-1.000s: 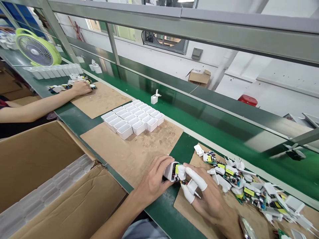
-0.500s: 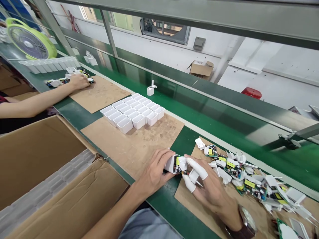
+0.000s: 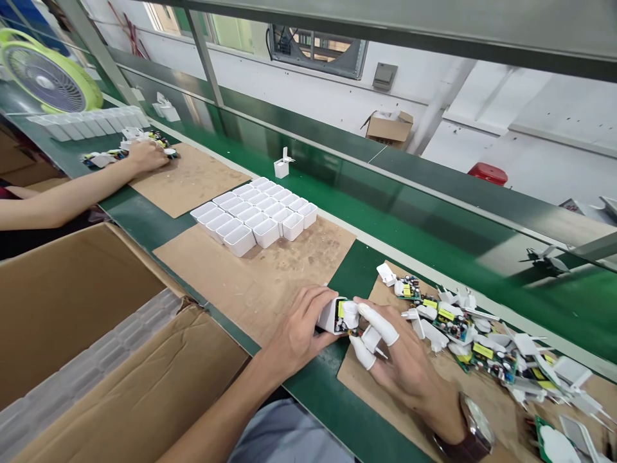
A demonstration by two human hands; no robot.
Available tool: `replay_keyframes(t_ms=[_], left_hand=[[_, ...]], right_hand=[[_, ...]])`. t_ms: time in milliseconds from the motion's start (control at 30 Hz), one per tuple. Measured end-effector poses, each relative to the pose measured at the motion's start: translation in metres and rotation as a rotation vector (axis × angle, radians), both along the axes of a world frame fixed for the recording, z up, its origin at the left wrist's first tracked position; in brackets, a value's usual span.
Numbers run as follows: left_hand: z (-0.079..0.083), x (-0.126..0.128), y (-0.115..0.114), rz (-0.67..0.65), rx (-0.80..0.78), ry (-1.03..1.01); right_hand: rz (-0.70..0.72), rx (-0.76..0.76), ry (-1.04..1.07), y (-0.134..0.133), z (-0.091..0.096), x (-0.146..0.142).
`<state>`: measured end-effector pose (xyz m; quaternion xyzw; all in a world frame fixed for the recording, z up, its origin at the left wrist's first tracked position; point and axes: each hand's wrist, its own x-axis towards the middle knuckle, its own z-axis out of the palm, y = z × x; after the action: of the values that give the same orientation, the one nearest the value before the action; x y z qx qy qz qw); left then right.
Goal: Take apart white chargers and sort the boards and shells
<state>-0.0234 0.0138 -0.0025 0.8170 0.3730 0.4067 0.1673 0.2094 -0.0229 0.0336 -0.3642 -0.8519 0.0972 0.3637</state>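
My left hand (image 3: 301, 328) is wrapped round a white plastic charger case (image 3: 328, 316), its open end turned to the right. Partly inside that case is a circuit board (image 3: 343, 314) with a yellow-wrapped part and a white blob. My right hand (image 3: 393, 350), with white finger cots on the thumb and a finger, grips the board's outer end. A white plug cap (image 3: 371, 339) with pins hangs by that hand. To the right lies a heap of circuit boards (image 3: 482, 350) with plug caps on cardboard. Rows of open white cases (image 3: 265, 212) stand ahead on another cardboard sheet (image 3: 231, 276).
A large carton (image 3: 96, 341) with white cases inside is at left. Beyond it, a co-worker's hand (image 3: 147, 156) rests at another board pile. One case with a raised cap (image 3: 281, 166) stands on the green conveyor belt (image 3: 337, 186). A green fan (image 3: 48, 74) stands far left.
The board appears slightly deeper in the case. The case on the belt has shifted left. The whole view has moved a little; both hands keep nearly the same pose.
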Motion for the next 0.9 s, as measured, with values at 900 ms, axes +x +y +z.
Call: replay_keyframes(t_ms=[900], left_hand=[[0.008,-0.011,-0.007,-0.181,-0.460,-0.221]], right_hand=[[0.042,-0.017,0.118,0.021,-0.024,-0.011]])
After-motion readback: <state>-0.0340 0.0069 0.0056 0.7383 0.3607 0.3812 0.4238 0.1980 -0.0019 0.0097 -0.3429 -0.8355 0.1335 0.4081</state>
